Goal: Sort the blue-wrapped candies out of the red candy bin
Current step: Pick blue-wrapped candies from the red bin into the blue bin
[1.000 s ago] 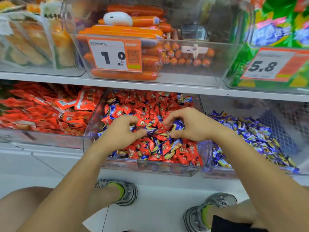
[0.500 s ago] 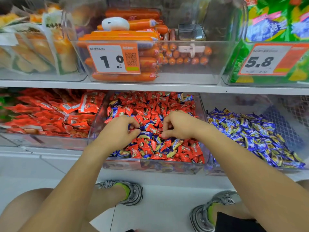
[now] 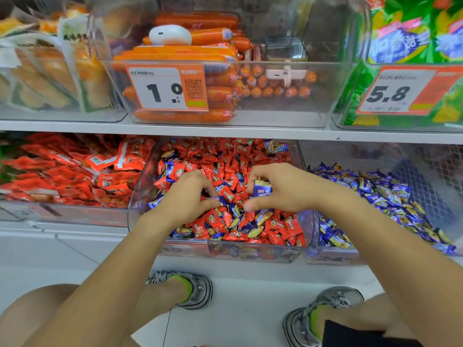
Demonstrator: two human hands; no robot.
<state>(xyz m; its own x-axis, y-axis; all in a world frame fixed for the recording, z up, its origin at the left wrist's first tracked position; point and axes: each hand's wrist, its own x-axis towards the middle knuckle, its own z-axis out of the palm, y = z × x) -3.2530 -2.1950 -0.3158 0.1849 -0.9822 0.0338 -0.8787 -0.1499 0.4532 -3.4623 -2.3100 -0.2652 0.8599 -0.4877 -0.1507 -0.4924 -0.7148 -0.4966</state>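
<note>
Down on the lower shelf (image 3: 225, 132), both hands work inside the clear middle bin (image 3: 250, 254) of red candies (image 3: 280, 226) mixed with blue ones. The right hand (image 3: 283, 189) has a narrow grip, fingers curled round a blue candy (image 3: 261, 189) lifted just above the pile. The left hand (image 3: 189, 196) pinches thumb to forefinger at a blue wrapper (image 3: 220, 202); how much of it is held is hidden under the fingers. Candies beneath both palms are covered. To the right, the bin of blue candies (image 3: 390, 196) is cut off by the frame edge. Half a second ago the right hand pressed low into the pile with no candy showing; now it has risen with one.
</note>
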